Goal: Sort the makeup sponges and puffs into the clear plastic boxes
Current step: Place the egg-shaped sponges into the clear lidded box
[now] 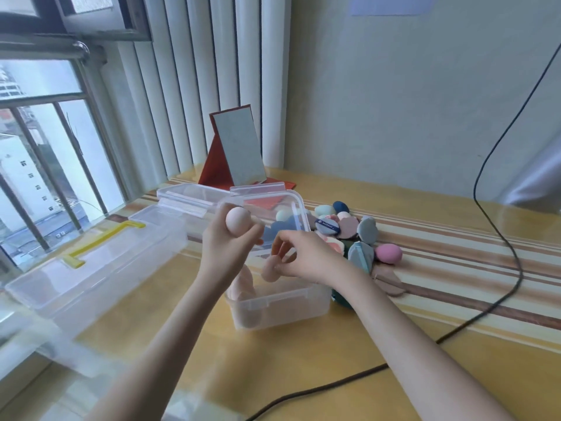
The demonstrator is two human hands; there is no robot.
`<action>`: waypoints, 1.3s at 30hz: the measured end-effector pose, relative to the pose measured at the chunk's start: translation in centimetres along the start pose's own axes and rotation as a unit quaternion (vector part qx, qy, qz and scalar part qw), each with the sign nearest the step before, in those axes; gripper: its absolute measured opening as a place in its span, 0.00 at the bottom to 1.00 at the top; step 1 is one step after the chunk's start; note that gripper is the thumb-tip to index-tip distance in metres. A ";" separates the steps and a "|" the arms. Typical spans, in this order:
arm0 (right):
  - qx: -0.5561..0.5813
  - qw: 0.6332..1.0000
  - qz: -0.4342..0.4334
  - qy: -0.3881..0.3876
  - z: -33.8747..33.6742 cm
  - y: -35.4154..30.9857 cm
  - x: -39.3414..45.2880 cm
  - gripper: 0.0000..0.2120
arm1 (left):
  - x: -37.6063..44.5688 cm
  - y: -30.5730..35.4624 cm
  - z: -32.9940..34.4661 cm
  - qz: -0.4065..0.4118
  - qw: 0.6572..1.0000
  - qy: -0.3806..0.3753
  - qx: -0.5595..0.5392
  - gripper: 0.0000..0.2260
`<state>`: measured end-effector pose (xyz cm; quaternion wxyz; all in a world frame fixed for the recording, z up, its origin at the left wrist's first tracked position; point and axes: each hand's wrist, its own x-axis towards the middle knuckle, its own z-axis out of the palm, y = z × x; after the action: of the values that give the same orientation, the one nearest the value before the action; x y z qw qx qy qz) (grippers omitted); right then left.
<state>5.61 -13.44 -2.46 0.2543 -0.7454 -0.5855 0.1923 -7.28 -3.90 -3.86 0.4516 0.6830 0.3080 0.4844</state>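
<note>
My left hand [230,243] grips a pale pink egg-shaped sponge [237,219] and holds it up above the small clear box [282,302]. My right hand [303,253] hovers over the same box and pinches a beige-pink puff [269,268] at its top edge. More pink puffs [243,284] stand inside that box. Its clear lid [299,205] stands raised behind my hands. A pile of sponges and puffs [358,235] in blue, grey, pink and mauve lies on the table to the right of the box, with a magenta egg sponge [388,253] at its right edge.
A long clear box with a yellow handle [100,256] lies at the left, another clear box [188,196] behind it. A red folding mirror [236,153] stands at the back. A black cable [498,214] runs across the table's right side. The window is on the left.
</note>
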 end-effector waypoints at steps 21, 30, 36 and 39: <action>0.150 0.986 0.025 0.060 3.0 1.2 0.6 0.12 | -1.7 -2.0 -0.5 0.004 0.988 -0.112 0.104 0.10; 0.274 0.961 0.024 0.001 2.2 1.0 0.1 0.23 | -1.9 -1.3 -0.6 0.020 0.976 -0.136 0.167 0.11; 0.203 0.979 0.005 0.001 2.6 0.9 -0.2 0.28 | -2.0 -1.4 -0.6 0.018 0.974 -0.145 0.171 0.08; 0.206 0.978 0.007 0.041 2.5 0.6 -0.1 0.21 | -2.1 -1.2 -0.6 0.034 0.971 -0.153 0.182 0.07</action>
<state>4.58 -13.31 -4.78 0.4248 -0.6884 -0.5168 0.2803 -8.50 -5.04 -5.67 0.3447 0.8298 0.2953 0.3248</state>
